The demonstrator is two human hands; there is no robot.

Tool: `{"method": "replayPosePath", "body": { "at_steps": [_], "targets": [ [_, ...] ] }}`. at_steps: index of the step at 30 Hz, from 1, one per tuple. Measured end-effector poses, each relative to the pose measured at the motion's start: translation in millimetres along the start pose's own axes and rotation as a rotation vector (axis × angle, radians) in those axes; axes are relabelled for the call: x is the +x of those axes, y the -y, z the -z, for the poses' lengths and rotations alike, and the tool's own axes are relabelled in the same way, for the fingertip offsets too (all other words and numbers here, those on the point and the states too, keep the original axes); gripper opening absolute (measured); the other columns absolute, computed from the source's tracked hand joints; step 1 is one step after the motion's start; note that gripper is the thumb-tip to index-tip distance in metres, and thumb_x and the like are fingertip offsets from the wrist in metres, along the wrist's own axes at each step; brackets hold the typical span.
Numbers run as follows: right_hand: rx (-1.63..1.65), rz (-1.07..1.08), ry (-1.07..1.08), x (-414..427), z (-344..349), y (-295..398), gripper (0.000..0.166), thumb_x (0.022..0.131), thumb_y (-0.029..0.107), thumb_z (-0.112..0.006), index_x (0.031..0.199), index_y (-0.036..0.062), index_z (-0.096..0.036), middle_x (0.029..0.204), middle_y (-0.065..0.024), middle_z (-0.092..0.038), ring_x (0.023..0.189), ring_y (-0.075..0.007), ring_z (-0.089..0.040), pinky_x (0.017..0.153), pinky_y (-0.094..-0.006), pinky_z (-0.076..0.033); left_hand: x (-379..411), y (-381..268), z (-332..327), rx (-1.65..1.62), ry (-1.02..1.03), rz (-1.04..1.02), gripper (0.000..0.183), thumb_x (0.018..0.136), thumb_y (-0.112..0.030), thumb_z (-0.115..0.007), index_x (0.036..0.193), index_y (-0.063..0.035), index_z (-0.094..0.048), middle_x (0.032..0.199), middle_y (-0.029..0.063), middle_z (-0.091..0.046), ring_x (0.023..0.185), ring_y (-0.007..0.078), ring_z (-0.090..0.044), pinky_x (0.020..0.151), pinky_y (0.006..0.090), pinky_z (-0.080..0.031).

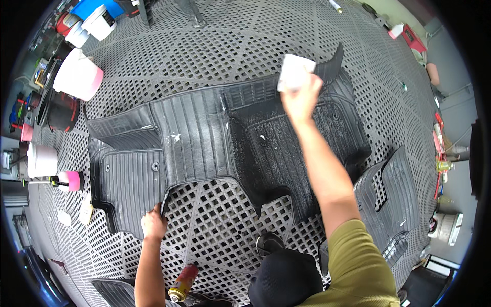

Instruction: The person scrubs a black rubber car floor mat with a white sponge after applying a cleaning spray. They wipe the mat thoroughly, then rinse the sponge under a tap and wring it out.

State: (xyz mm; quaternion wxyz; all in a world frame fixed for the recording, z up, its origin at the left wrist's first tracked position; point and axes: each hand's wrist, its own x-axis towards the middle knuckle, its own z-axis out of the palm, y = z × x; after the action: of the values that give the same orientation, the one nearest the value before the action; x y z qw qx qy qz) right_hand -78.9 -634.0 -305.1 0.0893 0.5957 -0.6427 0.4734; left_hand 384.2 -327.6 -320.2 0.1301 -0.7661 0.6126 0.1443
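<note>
A large black moulded car floor mat (pixel 195 142) with ribbed panels lies before me. My left hand (pixel 154 225) grips its edge at the inner corner of the left footwell. In my right hand (pixel 301 100) is a white pad or cloth (pixel 296 69), blurred, over the far upper rim of the right footwell. That footwell looks wet and speckled, darker than the left one. White foam-like spots (pixel 174 137) mark the raised middle section. A red and yellow aerosol can (pixel 185 282) stands or lies near my left forearm; which one is unclear.
Grey perforated plastic tiles (pixel 215 203) form the floor. Another mat piece (pixel 387 203) lies at the right, and one more (pixel 113 291) at the lower left. White buckets (pixel 76 75) and a pink-filled bottle (pixel 69 181) line the left side. My shoe (pixel 269 243) is close to the mat.
</note>
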Motion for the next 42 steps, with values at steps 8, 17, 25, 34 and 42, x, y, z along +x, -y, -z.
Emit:
{"method": "replayPosePath", "body": {
  "at_steps": [8, 17, 25, 34, 42],
  "targets": [
    [0.3, 0.536, 0.507, -104.7, -52.5, 77.7, 0.043, 0.077, 0.013, -0.071, 0.118, 0.024, -0.069, 0.12, -0.0135, -0.056, 0.112, -0.0349, -0.055, 0.093, -0.0425, -0.053, -3.0, 24.8, -12.3, 0.032, -0.066, 0.028, 0.044, 0.082, -0.009, -0.062, 0.126, -0.0114, -0.061, 0.089, 0.0214, -0.072, 0.081, 0.0401, -0.07, 0.077, 0.0498, -0.056],
    [0.628, 0.12, 1.722, -165.5, 70.8, 94.6, 0.066, 0.073, -0.011, -0.064, 0.135, 0.0044, -0.049, 0.124, -0.0175, -0.046, 0.112, -0.0262, -0.05, 0.092, -0.0377, -0.057, 8.1, 28.1, -18.1, -0.059, -0.212, 0.184, 0.033, 0.093, -0.026, -0.062, 0.118, -0.0056, -0.066, 0.082, 0.0227, -0.071, 0.078, 0.0408, -0.07, 0.072, 0.0496, -0.056],
    [1.051, -0.383, 0.738, -156.4, 14.8, 16.8, 0.066, 0.078, -0.003, -0.065, 0.138, 0.0098, -0.039, 0.127, -0.0163, -0.045, 0.116, -0.031, -0.054, 0.094, -0.0462, -0.052, -14.4, -72.9, 4.3, -0.203, -0.807, -0.323, 0.03, 0.089, -0.035, -0.072, 0.096, -0.0081, -0.061, 0.094, 0.0088, -0.062, 0.095, 0.0262, -0.057, 0.085, 0.0396, -0.045],
    [0.814, 0.292, 0.964, -218.9, 24.6, 1.8, 0.062, 0.072, -0.013, -0.059, 0.126, 0.0113, -0.041, 0.136, -0.0236, -0.041, 0.127, -0.0452, -0.049, 0.103, -0.0474, -0.049, 5.5, -223.2, -51.2, -0.878, 0.183, -0.098, 0.054, 0.098, -0.011, -0.054, 0.145, 0.0068, -0.036, 0.121, 0.0361, -0.06, 0.115, 0.0482, -0.058, 0.099, 0.0448, -0.047],
    [0.796, 0.186, 0.672, -204.8, -15.4, 29.7, 0.054, 0.074, -0.009, -0.062, 0.122, 0.0097, -0.045, 0.129, -0.0236, -0.044, 0.123, -0.0422, -0.05, 0.103, -0.0499, -0.045, 1.9, -210.2, -69.6, -1.292, 0.188, -0.149, 0.034, 0.101, -0.003, -0.05, 0.133, 0.007, -0.045, 0.102, 0.0164, -0.068, 0.068, 0.0151, -0.065, 0.053, 0.0278, -0.056]
  ]
}}
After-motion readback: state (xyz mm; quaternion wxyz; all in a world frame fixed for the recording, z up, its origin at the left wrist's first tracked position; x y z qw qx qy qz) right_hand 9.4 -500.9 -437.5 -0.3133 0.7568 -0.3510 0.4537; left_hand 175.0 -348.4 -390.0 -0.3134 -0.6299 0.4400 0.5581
